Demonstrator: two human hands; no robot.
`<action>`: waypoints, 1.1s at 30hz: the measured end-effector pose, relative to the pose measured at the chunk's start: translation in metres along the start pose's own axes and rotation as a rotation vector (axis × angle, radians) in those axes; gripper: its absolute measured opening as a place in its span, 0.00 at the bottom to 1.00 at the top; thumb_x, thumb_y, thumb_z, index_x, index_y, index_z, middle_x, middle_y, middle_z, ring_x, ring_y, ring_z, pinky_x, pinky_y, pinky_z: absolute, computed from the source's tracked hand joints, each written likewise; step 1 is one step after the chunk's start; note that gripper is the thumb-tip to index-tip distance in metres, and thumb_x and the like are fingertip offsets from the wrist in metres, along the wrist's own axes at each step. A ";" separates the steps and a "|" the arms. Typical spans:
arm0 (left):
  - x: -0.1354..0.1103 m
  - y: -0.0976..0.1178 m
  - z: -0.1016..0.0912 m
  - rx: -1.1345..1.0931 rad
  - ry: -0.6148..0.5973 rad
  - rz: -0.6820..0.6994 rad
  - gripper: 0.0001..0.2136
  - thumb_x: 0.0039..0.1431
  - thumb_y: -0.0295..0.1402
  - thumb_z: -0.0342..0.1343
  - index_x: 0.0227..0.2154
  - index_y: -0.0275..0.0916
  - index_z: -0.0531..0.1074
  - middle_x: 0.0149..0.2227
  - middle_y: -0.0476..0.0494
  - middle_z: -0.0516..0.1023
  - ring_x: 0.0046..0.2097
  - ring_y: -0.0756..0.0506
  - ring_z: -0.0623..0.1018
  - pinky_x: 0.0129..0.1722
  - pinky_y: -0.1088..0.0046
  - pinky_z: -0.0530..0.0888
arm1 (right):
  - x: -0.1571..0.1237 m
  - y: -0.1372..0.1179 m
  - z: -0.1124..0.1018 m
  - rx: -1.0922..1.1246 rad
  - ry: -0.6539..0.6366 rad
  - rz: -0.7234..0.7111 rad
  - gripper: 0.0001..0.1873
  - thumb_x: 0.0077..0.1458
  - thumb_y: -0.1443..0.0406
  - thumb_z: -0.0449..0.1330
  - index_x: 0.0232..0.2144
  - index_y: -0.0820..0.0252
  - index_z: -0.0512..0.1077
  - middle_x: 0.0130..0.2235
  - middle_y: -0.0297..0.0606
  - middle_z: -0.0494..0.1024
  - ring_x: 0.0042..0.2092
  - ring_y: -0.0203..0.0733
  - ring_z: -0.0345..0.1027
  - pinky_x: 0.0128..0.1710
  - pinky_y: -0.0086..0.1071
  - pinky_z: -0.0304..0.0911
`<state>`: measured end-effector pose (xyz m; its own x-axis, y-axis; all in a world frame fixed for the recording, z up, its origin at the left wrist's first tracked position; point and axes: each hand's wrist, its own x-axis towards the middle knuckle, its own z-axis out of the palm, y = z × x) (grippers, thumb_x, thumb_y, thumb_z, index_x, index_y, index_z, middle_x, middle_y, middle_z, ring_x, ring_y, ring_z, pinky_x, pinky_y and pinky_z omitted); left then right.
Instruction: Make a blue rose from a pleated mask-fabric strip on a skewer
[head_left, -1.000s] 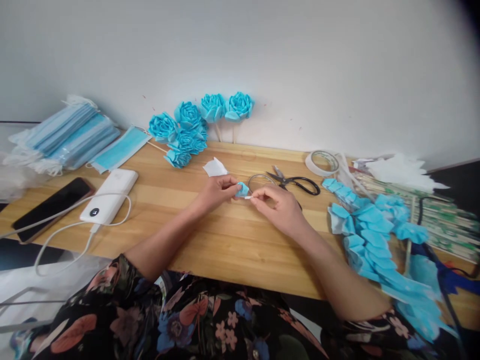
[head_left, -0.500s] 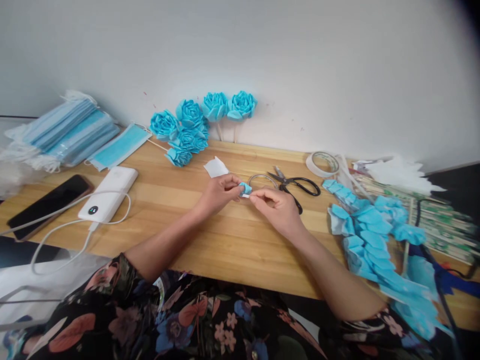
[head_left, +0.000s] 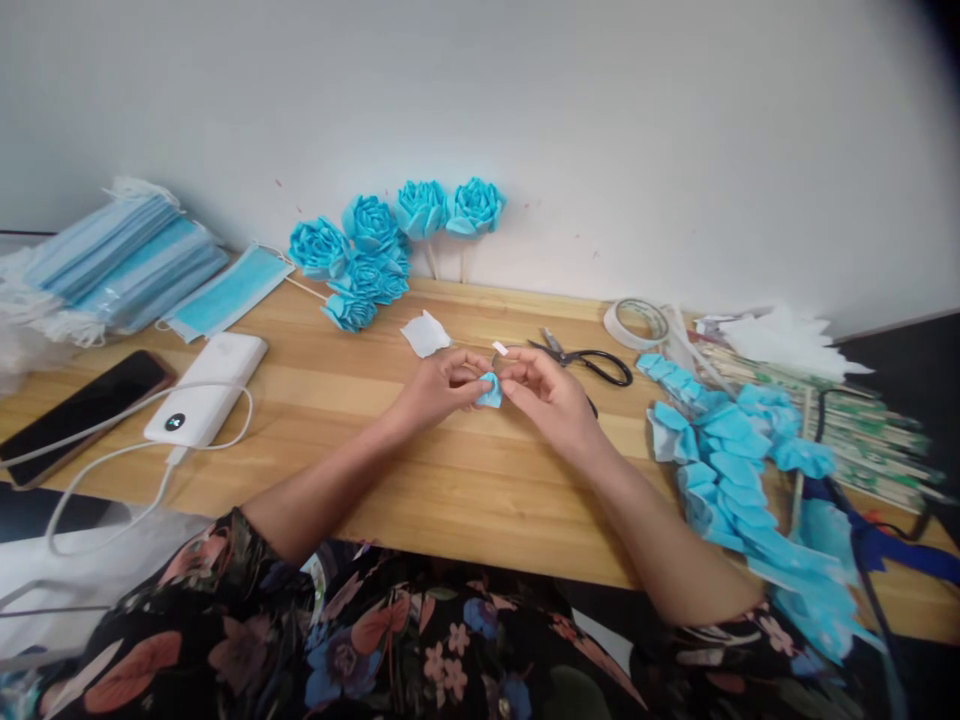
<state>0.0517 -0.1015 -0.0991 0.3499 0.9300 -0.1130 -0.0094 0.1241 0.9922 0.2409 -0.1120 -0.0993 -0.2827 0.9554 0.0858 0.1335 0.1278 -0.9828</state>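
Note:
Over the middle of the table, my left hand [head_left: 441, 392] pinches a small folded piece of blue mask fabric [head_left: 491, 392] between thumb and fingers. My right hand [head_left: 553, 402] is close against it on the right, fingers curled and thumb near the blue piece. A short white strip [head_left: 500, 348], likely tape, pokes up at the right fingertips; its lower end is hidden. Just beyond the right hand lie black-handled scissors [head_left: 604, 362], partly covered by it. A scrap of white fabric [head_left: 425, 334] rests past my left hand.
Blue fabric roses [head_left: 373, 225] stand along the wall. Stacked masks [head_left: 127, 265], a power bank [head_left: 206, 390] with cable and a phone [head_left: 82, 418] lie left. A tape roll [head_left: 635, 324], blue petal strips [head_left: 731, 460] and green-patterned sticks [head_left: 874, 440] are on the right.
The white strip has gone from lying level below the blue piece to pointing up above it. My right fingers have turned upward, and the blue piece sits slightly lower.

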 end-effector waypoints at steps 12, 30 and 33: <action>0.000 0.006 -0.005 0.013 -0.204 -0.086 0.23 0.54 0.46 0.62 0.46 0.35 0.71 0.29 0.46 0.79 0.28 0.50 0.77 0.27 0.75 0.74 | 0.001 -0.003 -0.002 0.014 0.093 -0.013 0.17 0.55 0.61 0.61 0.47 0.57 0.69 0.29 0.29 0.72 0.31 0.34 0.67 0.34 0.32 0.63; -0.006 0.006 0.005 0.049 -0.178 -0.148 0.13 0.51 0.40 0.62 0.24 0.36 0.68 0.22 0.51 0.72 0.23 0.55 0.69 0.23 0.79 0.66 | -0.001 -0.004 0.008 0.024 0.177 -0.042 0.18 0.54 0.63 0.61 0.48 0.56 0.67 0.30 0.28 0.71 0.32 0.34 0.66 0.35 0.32 0.64; -0.006 0.008 0.005 0.101 -0.158 -0.088 0.11 0.50 0.37 0.62 0.23 0.37 0.67 0.21 0.54 0.69 0.22 0.56 0.66 0.22 0.80 0.63 | -0.001 -0.006 0.011 0.131 0.208 0.027 0.20 0.53 0.63 0.61 0.49 0.54 0.66 0.29 0.28 0.71 0.31 0.34 0.66 0.35 0.32 0.65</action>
<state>0.0543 -0.1081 -0.0902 0.4877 0.8502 -0.1980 0.1186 0.1602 0.9799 0.2303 -0.1163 -0.0951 -0.0778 0.9939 0.0779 0.0106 0.0789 -0.9968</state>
